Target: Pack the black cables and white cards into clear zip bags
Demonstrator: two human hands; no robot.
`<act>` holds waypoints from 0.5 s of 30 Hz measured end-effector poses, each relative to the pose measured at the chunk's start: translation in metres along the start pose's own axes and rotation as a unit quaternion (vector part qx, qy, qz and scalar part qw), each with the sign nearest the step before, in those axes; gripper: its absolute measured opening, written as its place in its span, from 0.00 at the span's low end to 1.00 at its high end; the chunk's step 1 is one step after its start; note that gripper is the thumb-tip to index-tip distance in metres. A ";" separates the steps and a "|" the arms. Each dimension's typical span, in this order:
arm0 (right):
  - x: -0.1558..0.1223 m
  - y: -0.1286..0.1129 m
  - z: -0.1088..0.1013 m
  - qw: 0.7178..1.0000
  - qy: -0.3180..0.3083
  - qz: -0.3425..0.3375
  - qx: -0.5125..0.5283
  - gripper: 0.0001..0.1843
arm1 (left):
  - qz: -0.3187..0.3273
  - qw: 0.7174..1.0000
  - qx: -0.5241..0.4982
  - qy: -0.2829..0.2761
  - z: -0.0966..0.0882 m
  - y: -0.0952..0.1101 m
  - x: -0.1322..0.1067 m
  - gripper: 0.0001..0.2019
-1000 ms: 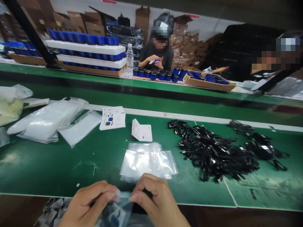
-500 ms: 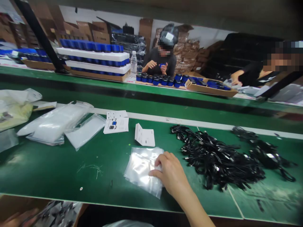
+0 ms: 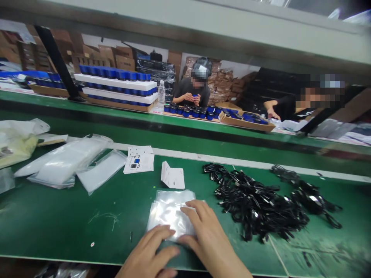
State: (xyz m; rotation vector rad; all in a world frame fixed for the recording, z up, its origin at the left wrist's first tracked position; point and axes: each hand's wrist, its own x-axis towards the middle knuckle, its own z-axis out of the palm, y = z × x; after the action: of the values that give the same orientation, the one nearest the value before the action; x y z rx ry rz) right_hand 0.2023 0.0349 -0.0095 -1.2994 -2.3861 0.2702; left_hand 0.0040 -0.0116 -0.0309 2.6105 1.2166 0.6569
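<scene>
A small stack of clear plastic bags (image 3: 166, 212) lies on the green table in front of me. My right hand (image 3: 207, 235) rests on the stack's right side, fingers apart and bent. At its lower left edge is my left hand (image 3: 152, 251), fingers spread, the fingertips touching the bags. Just beyond the stack a folded white leaflet (image 3: 176, 178) stands partly open. Right of my hands spreads a heap of black cables (image 3: 255, 204), each bundled up.
Left are filled plastic bags (image 3: 66, 158) and printed leaflets (image 3: 140, 162). Across a raised green ledge, two people work beside blue-and-black round items (image 3: 191, 112), an open carton (image 3: 245, 121), stacked trays (image 3: 116, 90) and a water bottle (image 3: 161, 94). A beam (image 3: 185, 23) crosses overhead.
My left hand has come up from the lower left, by the box below the table, onto the bags. My right hand stays at their right side. The view has tilted upward.
</scene>
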 end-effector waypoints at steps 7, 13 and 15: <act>-0.021 0.022 0.028 0.998 0.047 0.035 0.002 0.48 | -0.232 0.972 0.030 -0.022 -0.011 -0.017 0.053 0.24; -0.015 0.023 0.030 0.996 0.075 0.042 0.027 0.43 | -0.262 0.964 0.019 -0.044 -0.023 -0.036 0.069 0.04; -0.017 0.020 0.032 0.996 0.069 0.035 0.043 0.44 | -0.270 0.962 0.008 -0.045 -0.026 -0.039 0.069 0.06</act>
State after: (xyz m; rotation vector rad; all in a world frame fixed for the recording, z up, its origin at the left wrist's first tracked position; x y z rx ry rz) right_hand 0.2114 0.0323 -0.0499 -1.3196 -2.1920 0.2909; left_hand 0.0041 0.0658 -0.0001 2.1311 1.7961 0.4136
